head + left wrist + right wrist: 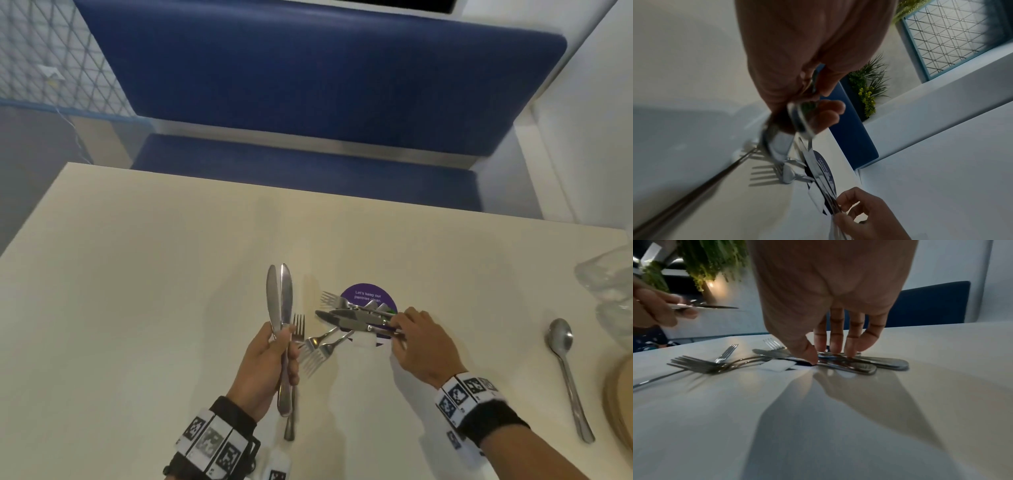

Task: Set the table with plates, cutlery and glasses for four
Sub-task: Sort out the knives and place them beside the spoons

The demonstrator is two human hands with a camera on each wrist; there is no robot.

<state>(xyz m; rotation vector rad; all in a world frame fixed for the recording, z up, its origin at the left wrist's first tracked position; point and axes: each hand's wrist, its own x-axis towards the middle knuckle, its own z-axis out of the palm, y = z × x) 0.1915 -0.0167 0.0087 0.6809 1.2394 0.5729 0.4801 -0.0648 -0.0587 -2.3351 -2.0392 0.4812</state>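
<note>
While the left hand (270,359) grips two knives (280,301) upright, blades up, a fork (295,346) lies on the counter (137,274) just beside its fingers. The right hand (419,342), fingers (835,339) bent down, pinches the handles of the pile of knives (346,318) between the hands, thumb touching the handles. Forks (318,346) fan out from that pile toward the left hand. Under the pile sits a purple sticker (368,294). Well right of the right hand lie a spoon (563,359), plates (620,404) and glasses (609,287). Beyond the counter stands a blue bench (308,85)
</note>
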